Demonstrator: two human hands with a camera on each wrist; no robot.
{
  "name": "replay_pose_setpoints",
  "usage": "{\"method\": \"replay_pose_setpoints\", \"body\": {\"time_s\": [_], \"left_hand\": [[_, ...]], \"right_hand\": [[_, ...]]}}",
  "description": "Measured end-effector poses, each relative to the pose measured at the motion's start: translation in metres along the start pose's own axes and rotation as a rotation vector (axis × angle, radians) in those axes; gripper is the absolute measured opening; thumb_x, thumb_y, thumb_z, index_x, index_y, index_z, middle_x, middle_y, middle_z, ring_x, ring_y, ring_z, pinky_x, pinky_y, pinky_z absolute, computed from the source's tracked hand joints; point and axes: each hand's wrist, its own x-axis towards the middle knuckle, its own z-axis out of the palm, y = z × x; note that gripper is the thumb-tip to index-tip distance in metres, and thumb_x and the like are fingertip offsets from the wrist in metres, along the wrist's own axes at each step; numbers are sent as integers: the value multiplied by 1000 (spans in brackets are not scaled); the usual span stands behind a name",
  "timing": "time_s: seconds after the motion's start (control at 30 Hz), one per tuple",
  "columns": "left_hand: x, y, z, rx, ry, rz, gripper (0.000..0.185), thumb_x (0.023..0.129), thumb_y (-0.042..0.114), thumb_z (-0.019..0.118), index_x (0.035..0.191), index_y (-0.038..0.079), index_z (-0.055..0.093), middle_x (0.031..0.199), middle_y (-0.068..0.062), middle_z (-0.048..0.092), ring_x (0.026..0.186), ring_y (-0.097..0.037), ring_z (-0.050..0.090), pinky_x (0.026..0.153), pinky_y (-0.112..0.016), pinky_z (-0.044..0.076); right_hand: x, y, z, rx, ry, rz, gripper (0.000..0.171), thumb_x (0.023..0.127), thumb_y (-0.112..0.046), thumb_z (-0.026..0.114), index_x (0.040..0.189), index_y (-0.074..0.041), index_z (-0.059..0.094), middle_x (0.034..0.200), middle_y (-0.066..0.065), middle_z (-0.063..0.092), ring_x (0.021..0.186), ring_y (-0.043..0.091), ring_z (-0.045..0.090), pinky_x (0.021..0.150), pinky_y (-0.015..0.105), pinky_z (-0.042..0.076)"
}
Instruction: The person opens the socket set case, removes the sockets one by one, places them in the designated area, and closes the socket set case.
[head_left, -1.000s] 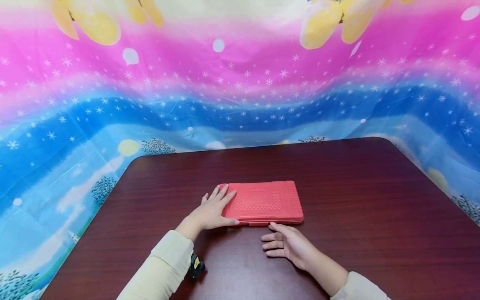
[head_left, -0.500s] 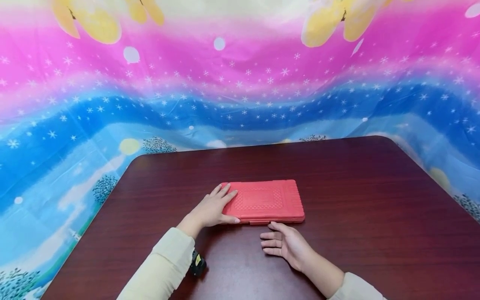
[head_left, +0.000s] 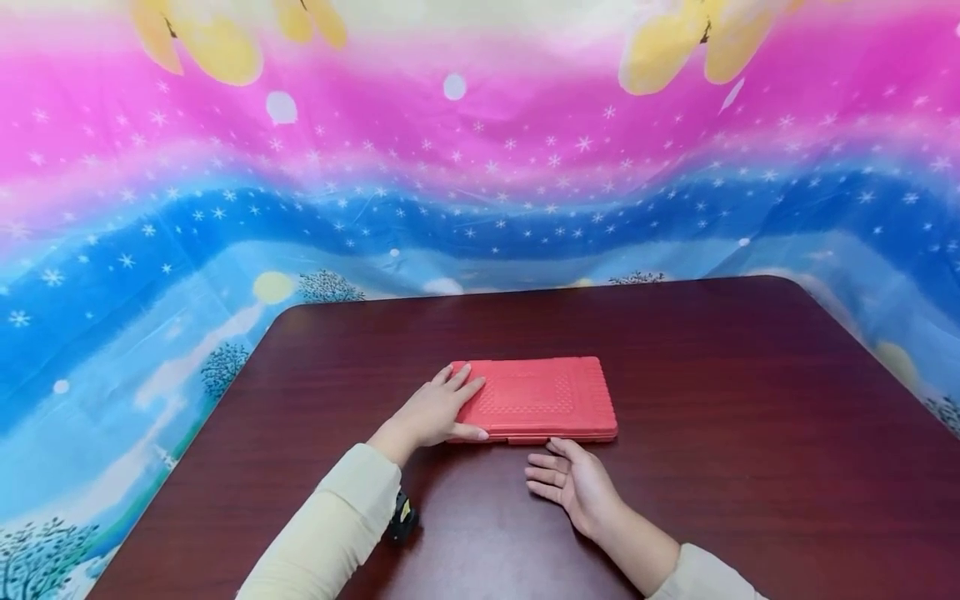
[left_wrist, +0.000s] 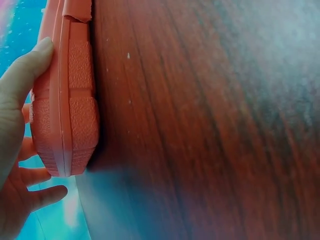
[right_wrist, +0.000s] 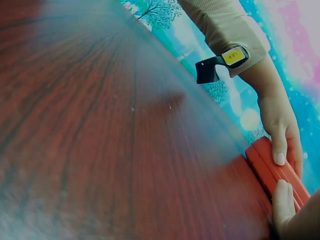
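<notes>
The red case point(head_left: 540, 398) looks like matt plastic with a rough dotted texture. The table point(head_left: 712, 375) is dark wood grain, smooth and slightly glossy.

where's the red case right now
In the head view the red case lies flat and closed near the middle of the dark wooden table. The left hand rests on its left end, and the right hand touches its near edge.
</notes>
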Motion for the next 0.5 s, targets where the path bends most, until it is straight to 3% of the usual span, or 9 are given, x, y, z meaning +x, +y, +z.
{"method": "replay_pose_setpoints", "body": {"time_s": [0.17, 0.37, 0.5], "left_hand": [[-1, 1, 0, -8, -16, -13, 84, 70, 64, 51, 136, 15, 30, 140, -11, 22, 126, -35, 16, 95, -41, 28], [-1, -1, -2, -37, -19, -7, 81, 72, 62, 51, 135, 17, 31, 140, -10, 23, 126, -33, 17, 97, -40, 26], [2, -2, -5, -48, -14, -19, 78, 72, 62, 51, 135, 19, 32, 140, -8, 23, 126, -31, 17, 97, -40, 26]], "right_hand": [[2, -2, 1, 77, 12, 20, 50, 90, -17, 33, 123, 17, 19, 116, 36, 39, 97, 33, 52, 81, 41, 43], [4, -8, 9, 199, 29, 24, 57, 91, -15, 34, 126, 20, 6, 127, 41, 17, 118, 44, 25, 94, 43, 28], [8, -11, 15, 261, 33, -2, 61, 91, -13, 36, 127, 19, -2, 128, 43, 9, 120, 45, 19, 97, 44, 22]]}}
